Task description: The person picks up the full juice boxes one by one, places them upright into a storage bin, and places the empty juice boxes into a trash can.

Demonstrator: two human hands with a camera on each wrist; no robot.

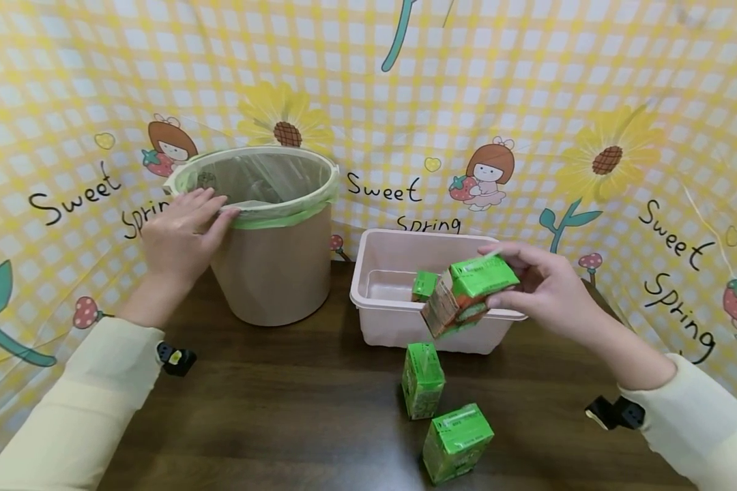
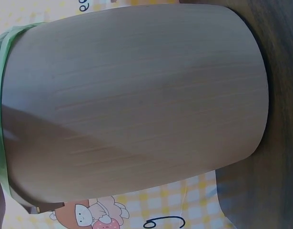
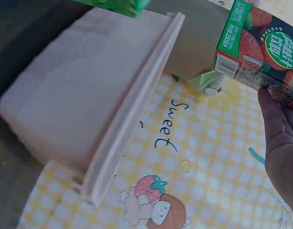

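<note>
My left hand [image 1: 184, 228] is at the near-left rim of a beige trash bin [image 1: 276, 273], its fingers over the edge and its thumb on the green liner [image 1: 282, 219]. The left wrist view shows the side of the trash bin [image 2: 136, 105]. My right hand [image 1: 546, 286] grips a green juice carton [image 1: 475, 290], tilted above the front edge of a pale pink plastic basket [image 1: 430, 327]. Strawberry pictures show on the juice carton [image 3: 260, 47] in the right wrist view, the right hand [image 3: 284, 138] beneath it. Another juice carton [image 1: 425, 285] is inside the basket.
Two green juice cartons stand on the dark wooden table [image 1: 295, 409] before the basket: one nearer it [image 1: 423, 382], one farther forward [image 1: 457, 443]. A yellow checked cloth [image 1: 368, 88] with printed flowers and lettering hangs behind and at the sides.
</note>
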